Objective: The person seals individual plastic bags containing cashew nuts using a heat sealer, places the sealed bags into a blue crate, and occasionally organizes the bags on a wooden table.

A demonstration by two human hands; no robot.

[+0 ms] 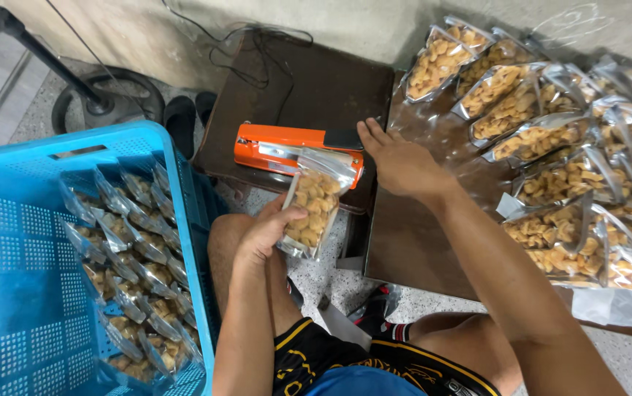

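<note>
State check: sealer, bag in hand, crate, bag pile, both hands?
Orange heat sealer: arm down on the bag's top edge.
Snack bag: filled, upright, top in the sealer.
Left hand: gripping the bag's side.
Right hand: flat, pressing the sealer arm.
Blue crate: partly filled with bags.
Bag pile: filled, lying flat.

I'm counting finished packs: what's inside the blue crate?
The blue crate holds rows of clear snack bags, standing overlapped, filled with tan pieces. Its floor beneath them and any lower layer are covered, so the full count can't be told.
</note>
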